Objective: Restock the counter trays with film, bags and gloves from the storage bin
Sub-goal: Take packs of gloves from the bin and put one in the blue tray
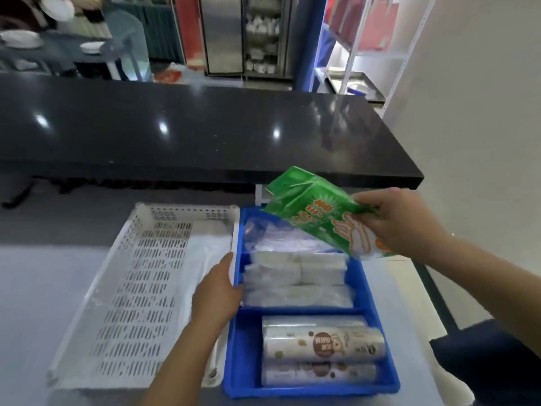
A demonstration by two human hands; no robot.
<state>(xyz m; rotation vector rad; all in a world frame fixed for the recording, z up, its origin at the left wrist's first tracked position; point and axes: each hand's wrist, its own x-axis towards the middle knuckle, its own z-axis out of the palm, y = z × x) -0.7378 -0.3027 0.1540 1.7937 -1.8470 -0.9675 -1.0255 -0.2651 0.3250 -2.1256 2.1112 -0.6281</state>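
Note:
A blue divided tray [363, 291] sits on the grey counter. Its near compartment holds rolls of film [322, 344], its middle one holds clear bag packs [295, 276], and loose clear plastic [272, 235] lies in the far one. My right hand [398, 221] grips a green glove packet [319, 212] tilted above the tray's far end. My left hand [219, 291] rests with fingers flat against the blue tray's left wall. Left of it lies a white perforated basket [140, 294] with nothing visible inside.
A raised black counter top [190, 127] runs across behind the trays. Beyond it stand a steel cabinet [243, 36] and a white shelf rack [366, 45]. A person's upper body and dishes show at the far left.

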